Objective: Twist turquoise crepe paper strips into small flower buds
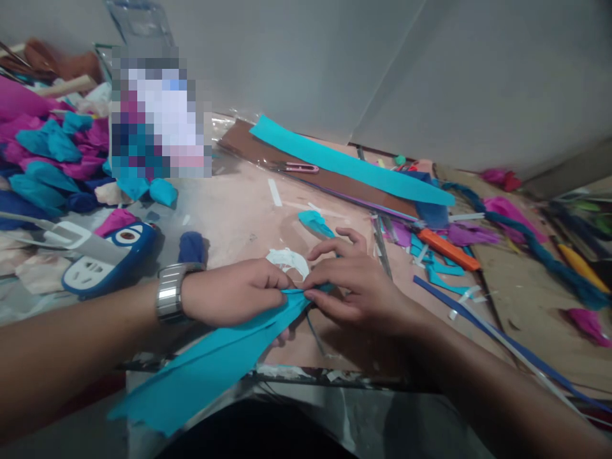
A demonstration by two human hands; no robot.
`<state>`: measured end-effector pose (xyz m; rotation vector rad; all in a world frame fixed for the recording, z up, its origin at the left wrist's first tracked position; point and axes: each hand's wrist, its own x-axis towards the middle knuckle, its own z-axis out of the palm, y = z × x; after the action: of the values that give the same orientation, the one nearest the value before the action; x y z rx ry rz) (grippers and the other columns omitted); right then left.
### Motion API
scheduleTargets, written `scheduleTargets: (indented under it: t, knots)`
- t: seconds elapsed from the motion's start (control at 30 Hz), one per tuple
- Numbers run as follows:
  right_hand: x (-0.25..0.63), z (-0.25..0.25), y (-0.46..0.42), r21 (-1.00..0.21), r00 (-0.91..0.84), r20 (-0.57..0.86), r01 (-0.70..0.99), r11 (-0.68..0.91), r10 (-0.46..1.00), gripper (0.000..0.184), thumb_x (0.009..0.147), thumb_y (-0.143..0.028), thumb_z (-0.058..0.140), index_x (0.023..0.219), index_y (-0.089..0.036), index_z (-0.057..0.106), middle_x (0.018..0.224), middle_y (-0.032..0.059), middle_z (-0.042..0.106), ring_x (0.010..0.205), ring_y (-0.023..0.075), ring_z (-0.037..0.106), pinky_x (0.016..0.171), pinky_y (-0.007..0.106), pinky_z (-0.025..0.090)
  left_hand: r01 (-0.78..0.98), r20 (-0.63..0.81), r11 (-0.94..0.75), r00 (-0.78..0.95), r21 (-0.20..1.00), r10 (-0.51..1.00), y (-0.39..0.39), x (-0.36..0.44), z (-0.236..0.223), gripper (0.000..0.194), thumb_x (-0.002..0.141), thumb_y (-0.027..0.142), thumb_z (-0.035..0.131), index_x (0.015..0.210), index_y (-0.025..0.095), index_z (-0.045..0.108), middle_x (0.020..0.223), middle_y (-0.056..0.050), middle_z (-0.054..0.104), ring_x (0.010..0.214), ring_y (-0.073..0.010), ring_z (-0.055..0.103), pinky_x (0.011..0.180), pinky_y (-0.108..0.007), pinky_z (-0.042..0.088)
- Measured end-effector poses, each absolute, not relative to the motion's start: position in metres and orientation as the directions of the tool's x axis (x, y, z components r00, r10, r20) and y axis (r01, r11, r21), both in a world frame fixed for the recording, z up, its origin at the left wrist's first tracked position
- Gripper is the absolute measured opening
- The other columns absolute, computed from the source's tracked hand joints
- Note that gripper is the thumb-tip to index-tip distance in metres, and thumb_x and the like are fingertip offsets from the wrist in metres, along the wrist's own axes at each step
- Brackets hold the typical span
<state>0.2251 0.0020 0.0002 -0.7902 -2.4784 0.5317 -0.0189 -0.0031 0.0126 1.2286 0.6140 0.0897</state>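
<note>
1. Fingers (335, 275) of the right hand (370, 293) pinch the gathered tip of a turquoise paper strip (205, 370) between thumb and forefinger, the other fingers loosely curled; the left hand (234, 293) grips the same strip just beside that tip, thumb on top.

2. The strip runs from the centre of the frame down to the lower left, its wide, uneven end hanging past the edge of the tabletop (239, 210).

3. It looks like crepe paper: probably very light, soft and limp, easy to crease or tear, and not slippery. The bunched, narrow end seems the safest hold; a hard pull on the thin, flat part could rip it.

4. Its surface is matte, with long folds fanning out from the pinch.

5. Just beyond the hands, at centre, lies a white ring-shaped object (302, 262), partly hidden; above it rests a small, cupped turquoise piece (314, 222).

6. In the upper centre, a long, smooth turquoise band (354, 166) lies across flat brown material (287, 156) in shiny clear plastic.

7. At upper left is a heap of puffy, crumpled pieces (52, 140), magenta, turquoise and navy.

8. Right of centre lies a hard orange-handled tool (449, 248).
</note>
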Motion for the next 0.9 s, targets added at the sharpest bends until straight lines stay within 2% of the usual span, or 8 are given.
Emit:
scheduleTargets:
  t: [0.07, 0.17, 0.23, 0.37, 0.53, 0.77, 0.9]
  knots:
    - [0.224, 0.000, 0.002, -0.483, -0.711, 0.334, 0.436, 0.760, 0.620, 0.006, 0.093, -0.026, 0.069, 0.090, -0.027, 0.074, 0.089, -0.0009, 0.077, 0.106, 0.0223, 0.069, 0.119, 0.052, 0.018, 0.276, -0.374, 0.272, 0.818, 0.922, 0.437, -0.003, -0.019, 0.011, 0.027, 0.102, 0.032, 0.050, 0.095, 0.015, 0.070, 0.082, -0.005, 0.072, 0.071, -0.0157, 0.066, 0.067, -0.026, 0.052]
    - [0.223, 0.001, 0.001, -0.493, -0.707, 0.342, 0.426, 0.759, 0.619, 0.005, 0.093, -0.025, 0.070, 0.090, -0.028, 0.074, 0.088, -0.0018, 0.077, 0.104, 0.0213, 0.069, 0.118, 0.052, 0.020, 0.389, -0.269, -0.080, 0.756, 0.918, 0.596, -0.003, -0.018, 0.006, 0.027, 0.100, 0.035, 0.057, 0.083, 0.016, 0.066, 0.076, 0.000, 0.065, 0.069, -0.0135, 0.057, 0.065, -0.023, 0.045]
    - [0.223, 0.001, 0.001, -0.503, -0.709, 0.327, 0.429, 0.750, 0.625, 0.004, 0.092, -0.025, 0.071, 0.089, -0.027, 0.073, 0.088, -0.0016, 0.076, 0.105, 0.0216, 0.069, 0.117, 0.052, 0.020, 0.433, -0.210, -0.216, 0.742, 0.875, 0.637, -0.004, -0.018, 0.005, 0.029, 0.101, 0.033, 0.055, 0.080, 0.016, 0.065, 0.073, 0.001, 0.062, 0.069, -0.0131, 0.055, 0.065, -0.023, 0.043]
    - [0.223, 0.001, 0.000, -0.523, -0.701, 0.291, 0.453, 0.721, 0.651, 0.005, 0.090, -0.025, 0.071, 0.086, -0.025, 0.069, 0.085, -0.0004, 0.073, 0.110, 0.0240, 0.067, 0.118, 0.053, 0.021, 0.398, -0.181, -0.232, 0.764, 0.887, 0.619, -0.007, -0.017, 0.009, 0.030, 0.102, 0.024, 0.046, 0.082, 0.016, 0.067, 0.077, 0.000, 0.066, 0.070, -0.0122, 0.057, 0.068, -0.023, 0.042]
    - [0.222, 0.000, 0.000, -0.538, -0.684, 0.295, 0.459, 0.707, 0.668, 0.006, 0.089, -0.023, 0.069, 0.084, -0.024, 0.066, 0.084, -0.0007, 0.071, 0.108, 0.0236, 0.067, 0.118, 0.053, 0.022, 0.460, -0.146, -0.311, 0.722, 0.832, 0.677, -0.007, -0.017, 0.014, 0.025, 0.095, 0.020, 0.050, 0.071, 0.017, 0.056, 0.065, 0.004, 0.050, 0.061, -0.0107, 0.044, 0.058, -0.023, 0.032]
    - [0.222, -0.001, 0.001, -0.529, -0.677, 0.310, 0.460, 0.713, 0.667, 0.001, 0.089, -0.024, 0.069, 0.089, -0.025, 0.069, 0.091, 0.0019, 0.072, 0.109, 0.0240, 0.067, 0.116, 0.053, 0.024, 0.417, -0.207, -0.199, 0.744, 0.887, 0.636, -0.002, -0.018, 0.015, 0.025, 0.093, 0.017, 0.045, 0.078, 0.016, 0.065, 0.072, 0.002, 0.061, 0.068, -0.0130, 0.052, 0.064, -0.024, 0.039]
    - [0.223, -0.003, 0.001, -0.501, -0.693, 0.315, 0.459, 0.734, 0.649, 0.005, 0.092, -0.025, 0.069, 0.090, -0.025, 0.073, 0.097, 0.0030, 0.075, 0.109, 0.0243, 0.068, 0.116, 0.054, 0.023, 0.426, -0.247, -0.152, 0.739, 0.892, 0.627, -0.002, -0.019, 0.012, 0.020, 0.093, 0.024, 0.054, 0.080, 0.016, 0.067, 0.074, 0.001, 0.065, 0.069, -0.0136, 0.057, 0.064, -0.023, 0.044]
